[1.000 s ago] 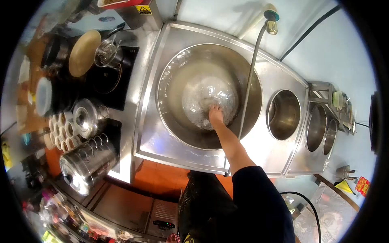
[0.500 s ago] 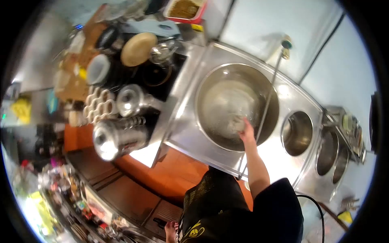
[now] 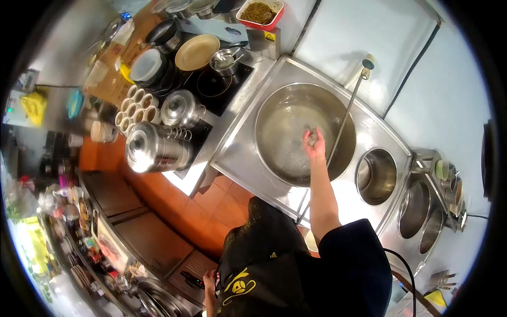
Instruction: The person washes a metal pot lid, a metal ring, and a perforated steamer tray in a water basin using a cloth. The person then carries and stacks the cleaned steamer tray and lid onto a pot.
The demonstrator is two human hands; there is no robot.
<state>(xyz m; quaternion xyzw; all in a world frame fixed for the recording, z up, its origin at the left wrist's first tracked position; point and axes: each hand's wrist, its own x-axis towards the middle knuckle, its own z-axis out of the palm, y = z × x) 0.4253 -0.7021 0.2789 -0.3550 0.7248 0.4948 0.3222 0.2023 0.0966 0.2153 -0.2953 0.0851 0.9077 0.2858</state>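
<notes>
My right hand [image 3: 315, 145] is palm up over the large round steel basin [image 3: 266, 158]. Its fingers curl around a small grey clump [image 3: 311, 136] that looks like a scouring pad. Cloudy water [image 3: 290, 124] lies in the basin below. A long thin metal pipe [image 3: 346, 119] runs from the wall across the basin, just right of the hand. Low at my left side, my left hand [image 3: 210, 280] has its fingers curled in. Beside it is a small black object [image 3: 191, 280]; whether the hand grips it is unclear.
Smaller round wells [image 3: 377, 177] sit in the steel counter [image 3: 343, 203] to the right. On the left are a lidded steel pot [image 3: 153, 148], several cups [image 3: 138, 111], a beige plate [image 3: 197, 53] and a cooktop [image 3: 214, 84]. A red-rimmed tray [image 3: 261, 13] stands behind.
My right hand has risen from the water and turned palm up, the grey clump now showing in it. The view has shifted slightly, and my left hand appears higher and farther left.
</notes>
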